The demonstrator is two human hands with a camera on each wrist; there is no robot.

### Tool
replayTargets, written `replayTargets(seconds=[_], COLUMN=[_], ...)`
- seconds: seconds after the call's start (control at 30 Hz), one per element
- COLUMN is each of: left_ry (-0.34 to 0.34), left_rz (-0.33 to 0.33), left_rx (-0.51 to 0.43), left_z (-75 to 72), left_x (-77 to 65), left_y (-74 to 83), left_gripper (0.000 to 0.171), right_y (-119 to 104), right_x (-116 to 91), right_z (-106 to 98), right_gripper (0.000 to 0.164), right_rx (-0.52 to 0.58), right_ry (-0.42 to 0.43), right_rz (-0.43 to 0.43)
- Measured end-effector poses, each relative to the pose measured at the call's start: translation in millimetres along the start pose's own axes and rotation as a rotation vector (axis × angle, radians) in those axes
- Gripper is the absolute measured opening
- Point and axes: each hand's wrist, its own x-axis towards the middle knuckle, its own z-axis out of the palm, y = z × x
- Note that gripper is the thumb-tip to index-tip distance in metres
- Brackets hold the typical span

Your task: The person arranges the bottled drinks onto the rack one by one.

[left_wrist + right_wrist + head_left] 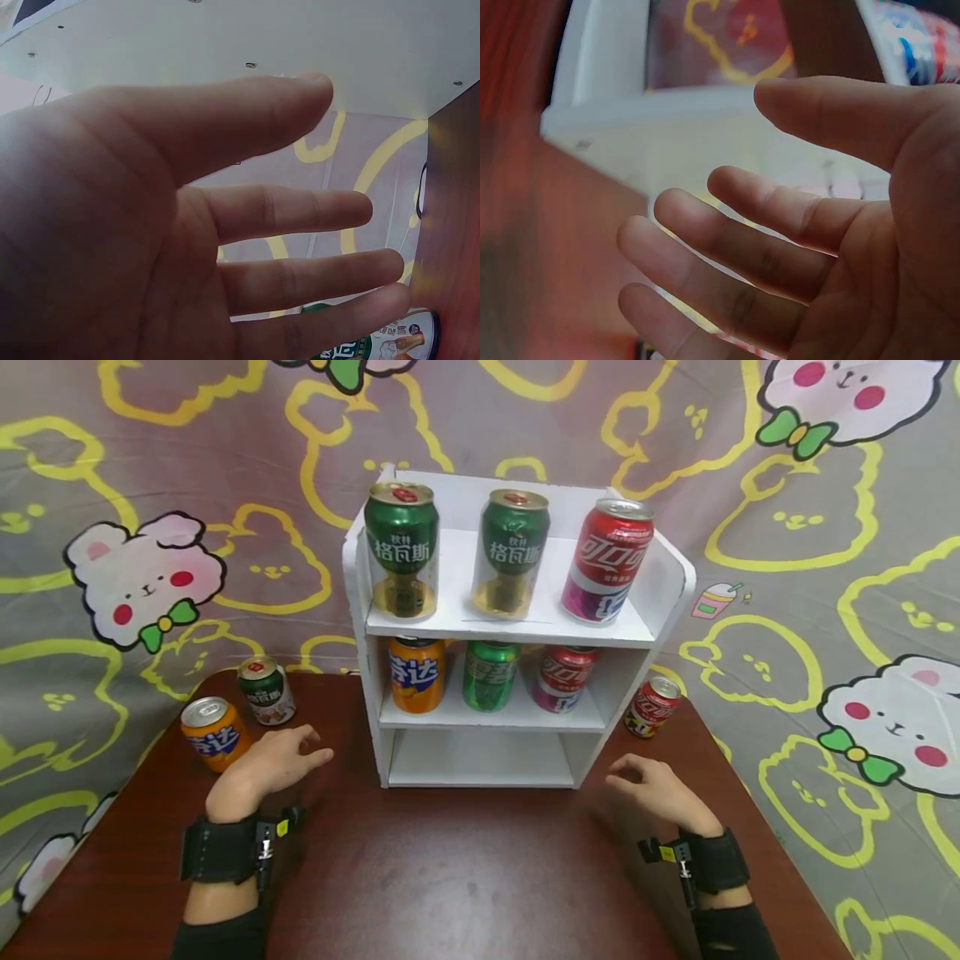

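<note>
My left hand (pixel 281 760) hovers over the table left of the shelf, fingers loosely extended and nothing in its grasp. Nearest to it are an orange soda can (pixel 216 733) and a green-and-white can (pixel 267 692), both upright. In the left wrist view, that green-and-white can (pixel 418 339) shows partly behind the fingers. On the other side, my right hand (pixel 660 789) is held with relaxed, parted fingers and holds nothing. Beyond it stands a red soda can (pixel 652 707), close to the shelf's right side. The white shelf (pixel 480 717) rises between both hands.
Along the top tier stand two green-and-gold cans (pixel 401 552) (pixel 512 556) and a red cola can (pixel 607 560). The middle tier carries an orange can (pixel 417 677), a green can (pixel 491 677) and a red can (pixel 564 681). A patterned cloth (pixel 262 568) hangs behind the dark red table (pixel 465 877).
</note>
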Motion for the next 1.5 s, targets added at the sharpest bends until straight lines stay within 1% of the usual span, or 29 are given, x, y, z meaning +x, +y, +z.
replayTargets(seconds=[0.23, 0.37, 0.43, 0.63, 0.8, 0.93, 1.07, 1.17, 1.3, 1.37, 1.5], left_ry=[-0.011, -0.013, -0.013, -0.012, -0.01, -0.006, -0.009, -0.017, -0.018, -0.015, -0.015], left_rz=[-0.01, -0.016, -0.017, -0.014, -0.014, -0.01, -0.01, -0.017, -0.019, -0.017, -0.012], left_rx=[-0.019, -0.02, -0.021, -0.022, -0.013, -0.007, -0.007, -0.009, -0.009, -0.008, -0.007], left_z=[-0.9, -0.6, -0.5, 0.8, 1.2, 1.1, 0.7, 0.3, 0.4, 0.7, 1.4], left_x=[-0.1, 0.4, 0.7, 2.0, 2.0, 1.3, 1.0, 0.2, 0.2, 0.7, 1.5], left_y=[-1.4, -2.0, -2.8, -3.2, -3.7, -4.1, -3.0, -2.4, -2.6, -2.8, -3.3], left_gripper=[0.056, 0.056, 0.056, 0.056, 0.056, 0.055, 0.056, 0.057, 0.058, 0.057, 0.056], right_y=[22.2, 32.1, 37.1, 56.6, 72.8, 81.9, 90.6, 98.5, 108.6, 112.1, 118.4], right_x=[3.8, 5.8, 8.1, 18.7, 30.5, 41.8, 53.7, 61.1, 71.2, 76.3, 85.3], right_z=[4.9, 6.4, 5.9, -2.2, -14.1, -22.7, -29.4, -33.2, -39.0, -41.2, -43.1], right_gripper=[0.037, 0.034, 0.036, 0.053, 0.066, 0.077, 0.091, 0.098, 0.097, 0.095, 0.091], right_rx=[0.004, 0.004, -0.006, -0.035, -0.022, 0.02, 0.113, 0.205, 0.332, 0.374, 0.425], right_ry=[0.006, 0.035, 0.062, 0.127, 0.164, 0.237, 0.332, 0.37, 0.384, 0.387, 0.402], right_rz=[0.05, 0.07, 0.091, 0.196, 0.291, 0.357, 0.399, 0.37, 0.278, 0.243, 0.22])
